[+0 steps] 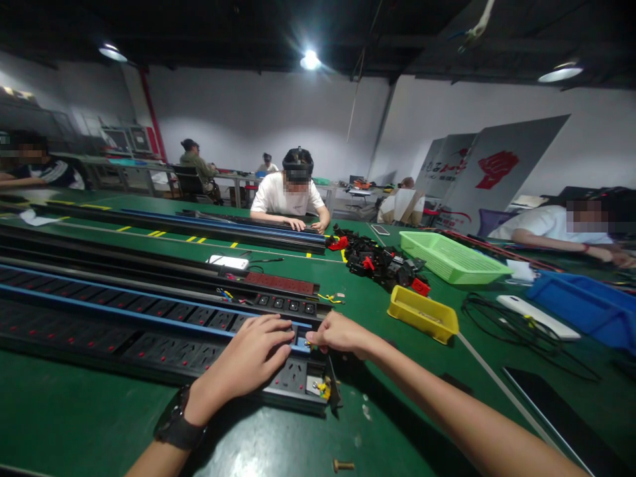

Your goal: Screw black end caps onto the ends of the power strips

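Observation:
Long black socket strips [163, 351] with blue edges lie side by side on the green table, running off to the left. My left hand [256, 351], with a black watch at the wrist, lies palm down across the strips near their right end, fingers spread and slightly bent. At that end my right hand [338, 333] is closed, thumb and forefinger pinched over the end of a blue-edged strip; what they hold is too small to make out. Just below, the nearest strip's open end shows yellow-green wiring [324, 387] beside a tilted black end plate [334, 384].
Black and red parts [382, 262] are heaped behind, near a green basket [452, 257], a yellow tray [422, 315] and a blue bin [586, 305]. A black cable [517, 328] and brass bolt [343, 465] lie on the table. A person [291, 192] sits opposite.

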Tool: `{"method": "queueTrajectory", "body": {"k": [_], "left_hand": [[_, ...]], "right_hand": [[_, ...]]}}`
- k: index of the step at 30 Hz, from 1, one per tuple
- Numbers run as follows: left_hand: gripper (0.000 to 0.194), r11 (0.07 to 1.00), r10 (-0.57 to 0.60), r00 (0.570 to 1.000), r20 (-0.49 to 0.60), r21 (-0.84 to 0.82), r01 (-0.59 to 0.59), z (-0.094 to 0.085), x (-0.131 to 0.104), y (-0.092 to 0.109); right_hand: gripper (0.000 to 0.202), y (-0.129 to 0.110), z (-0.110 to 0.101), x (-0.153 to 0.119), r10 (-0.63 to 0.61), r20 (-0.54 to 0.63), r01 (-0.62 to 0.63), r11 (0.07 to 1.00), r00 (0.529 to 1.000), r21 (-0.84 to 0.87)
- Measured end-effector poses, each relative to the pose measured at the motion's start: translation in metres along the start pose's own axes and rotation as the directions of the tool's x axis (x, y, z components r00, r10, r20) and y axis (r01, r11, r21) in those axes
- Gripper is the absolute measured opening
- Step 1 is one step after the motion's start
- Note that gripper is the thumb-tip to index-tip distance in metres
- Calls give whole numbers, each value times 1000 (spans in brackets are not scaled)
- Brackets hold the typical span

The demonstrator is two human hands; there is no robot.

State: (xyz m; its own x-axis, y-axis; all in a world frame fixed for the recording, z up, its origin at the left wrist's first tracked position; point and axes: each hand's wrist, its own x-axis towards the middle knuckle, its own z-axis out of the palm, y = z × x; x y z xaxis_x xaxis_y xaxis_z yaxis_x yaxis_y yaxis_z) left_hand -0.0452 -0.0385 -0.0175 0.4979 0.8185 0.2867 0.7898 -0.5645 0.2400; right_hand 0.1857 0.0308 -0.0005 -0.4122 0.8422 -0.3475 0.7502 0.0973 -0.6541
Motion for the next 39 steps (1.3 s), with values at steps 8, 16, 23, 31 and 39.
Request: {"method": "queueTrajectory", "body": {"k": [8, 16, 23, 31, 39], "left_hand": [[33, 1000, -12, 1000, -6, -9, 12, 2, 1, -2], [33, 999, -25, 1000, -10, -23, 25, 2, 1, -1], [33, 1000, -7, 1000, -25, -4, 7, 3, -1, -1], [33, 1000, -3, 999, -39, -6, 2, 3, 0, -1], [32, 999, -28, 999, -41, -31, 27, 3, 0, -1]], "right_hand": [[36, -9, -2, 0, 20, -16, -20, 1000, 1000, -19], [33, -17, -2, -2, 75, -51, -77, 997, 996, -25], [28, -22, 0, 1, 84, -55, -88, 992, 995, -87], [28, -30, 1, 6, 78, -80, -92, 976, 994, -197], [27, -25, -1, 5, 47, -70, -59, 982, 996, -178]]}}
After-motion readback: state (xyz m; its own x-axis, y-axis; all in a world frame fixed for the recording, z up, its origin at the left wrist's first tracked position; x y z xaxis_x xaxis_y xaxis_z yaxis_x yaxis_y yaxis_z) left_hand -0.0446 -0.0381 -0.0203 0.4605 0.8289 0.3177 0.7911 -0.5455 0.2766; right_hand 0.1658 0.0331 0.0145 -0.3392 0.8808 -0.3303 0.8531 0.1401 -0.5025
